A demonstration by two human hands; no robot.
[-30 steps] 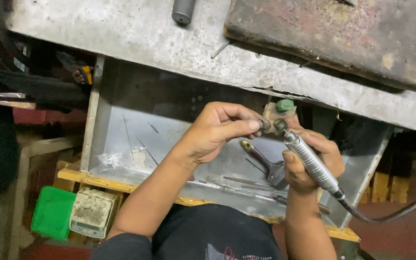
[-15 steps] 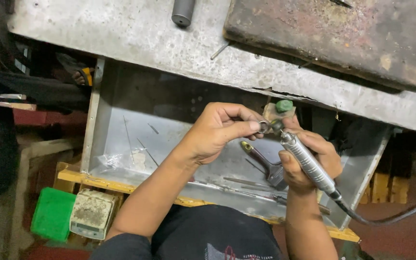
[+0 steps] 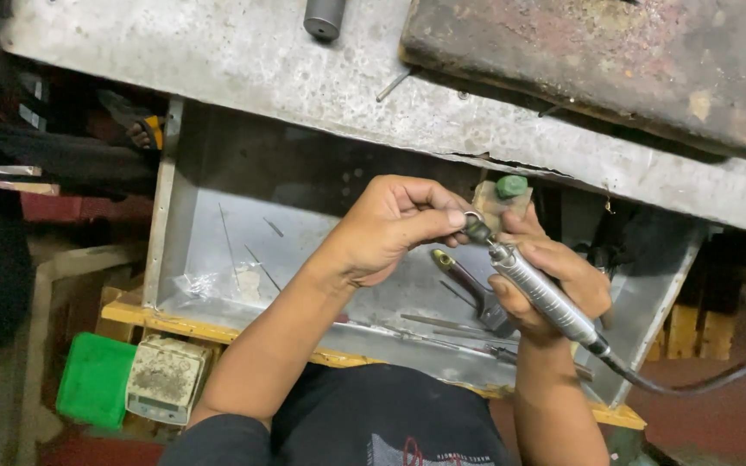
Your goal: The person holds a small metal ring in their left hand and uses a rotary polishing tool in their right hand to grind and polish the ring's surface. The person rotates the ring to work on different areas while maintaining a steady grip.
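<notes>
My right hand (image 3: 554,276) grips a slim silver rotary handpiece (image 3: 539,292) with a black cord (image 3: 692,380) trailing to the right. Its dark tip points up and left. My left hand (image 3: 390,226) pinches a small metal ring (image 3: 471,217) right at that tip, thumb and forefinger closed on it. Just behind the tip a small wooden peg with a green lump (image 3: 511,186) on it sticks out from the bench edge. Both hands hover over an open metal drawer (image 3: 218,259).
Pliers with dark handles (image 3: 468,285) and thin metal rods lie in the drawer. A worn grey bench top (image 3: 243,60) runs above, with a rusty slab (image 3: 615,60) and a dark cylinder (image 3: 325,17). A green box (image 3: 92,380) and a dirty small scale (image 3: 164,378) sit lower left.
The handpiece tip and my left fingers have closed slightly together at the ring. Otherwise both hands stay in the same place.
</notes>
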